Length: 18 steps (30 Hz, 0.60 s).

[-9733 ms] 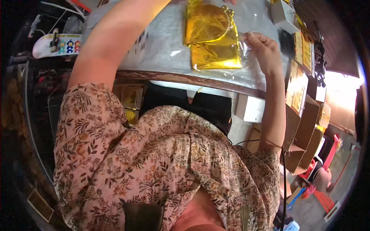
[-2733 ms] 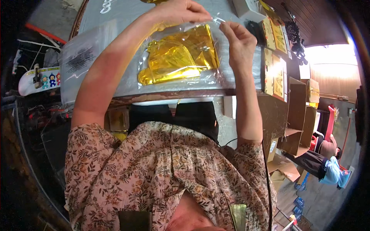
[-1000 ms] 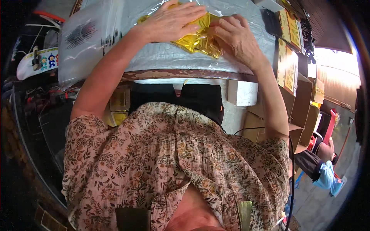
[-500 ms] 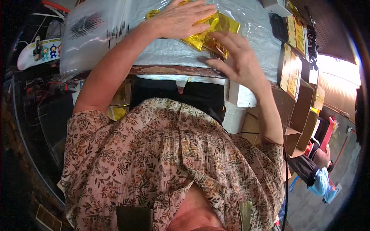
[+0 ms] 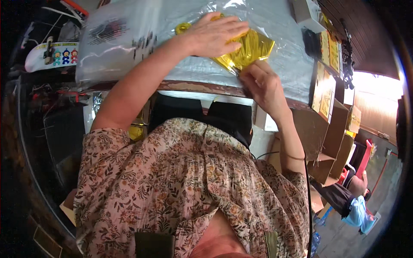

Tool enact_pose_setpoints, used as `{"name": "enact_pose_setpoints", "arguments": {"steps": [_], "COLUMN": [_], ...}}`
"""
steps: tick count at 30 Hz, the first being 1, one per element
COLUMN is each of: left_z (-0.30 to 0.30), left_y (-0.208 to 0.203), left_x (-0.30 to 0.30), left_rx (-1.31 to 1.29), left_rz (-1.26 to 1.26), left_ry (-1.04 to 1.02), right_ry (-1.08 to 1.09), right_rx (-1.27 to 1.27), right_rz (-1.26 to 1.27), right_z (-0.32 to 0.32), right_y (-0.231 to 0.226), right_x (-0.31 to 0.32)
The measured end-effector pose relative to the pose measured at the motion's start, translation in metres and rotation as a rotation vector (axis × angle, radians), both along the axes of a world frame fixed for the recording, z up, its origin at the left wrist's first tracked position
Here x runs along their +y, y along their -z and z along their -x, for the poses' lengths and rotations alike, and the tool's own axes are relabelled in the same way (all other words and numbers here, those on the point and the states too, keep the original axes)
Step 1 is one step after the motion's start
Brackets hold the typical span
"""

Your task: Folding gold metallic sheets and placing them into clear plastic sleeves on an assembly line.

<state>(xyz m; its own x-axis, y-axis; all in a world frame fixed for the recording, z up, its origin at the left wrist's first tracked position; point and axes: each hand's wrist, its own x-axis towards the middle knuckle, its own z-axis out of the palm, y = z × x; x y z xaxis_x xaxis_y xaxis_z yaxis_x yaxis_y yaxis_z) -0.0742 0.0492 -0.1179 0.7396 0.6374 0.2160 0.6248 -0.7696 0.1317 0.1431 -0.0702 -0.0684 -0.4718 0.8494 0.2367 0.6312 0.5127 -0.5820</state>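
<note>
A shiny gold foil piece (image 5: 256,46) lies folded on the table, with a small gold ring-like part (image 5: 183,28) showing at its left. Clear plastic film (image 5: 234,6) shows around and beyond the foil. Flat across the foil's left part rests my left hand (image 5: 215,36), fingers stretched out, hiding much of it. At the foil's near right corner my right hand (image 5: 263,82) is closed in a pinch. Whether its fingertips grip the foil itself or the clear film over it, I cannot tell.
Clear plastic sheets or bags (image 5: 116,47) cover the table's left part. Yellow printed boxes (image 5: 323,92) and an open cardboard box (image 5: 333,139) stand at the right. A white box (image 5: 306,16) sits at the far right. Another person (image 5: 335,195) is farther off at right.
My right hand has come down to the foil's near corner and its fingers have closed. My left hand stays flat on the foil. The whole view has shifted slightly.
</note>
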Motion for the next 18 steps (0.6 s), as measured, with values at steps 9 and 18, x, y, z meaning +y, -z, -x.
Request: {"name": "enact_pose_setpoints", "arguments": {"steps": [9,18], "left_z": [0.008,0.053], "left_y": [-0.014,-0.035], "left_x": [0.011,0.056], "left_rx": [-0.637,-0.467], "left_rz": [0.269,0.621], "left_ry": [0.024,-0.564], "right_ry": [0.563,0.684], "right_rx": [0.161,0.371], "right_rz": [-0.043,0.175], "right_z": [-0.004,-0.043], "right_y": [-0.010,0.020], "right_x": [-0.011,0.080]}}
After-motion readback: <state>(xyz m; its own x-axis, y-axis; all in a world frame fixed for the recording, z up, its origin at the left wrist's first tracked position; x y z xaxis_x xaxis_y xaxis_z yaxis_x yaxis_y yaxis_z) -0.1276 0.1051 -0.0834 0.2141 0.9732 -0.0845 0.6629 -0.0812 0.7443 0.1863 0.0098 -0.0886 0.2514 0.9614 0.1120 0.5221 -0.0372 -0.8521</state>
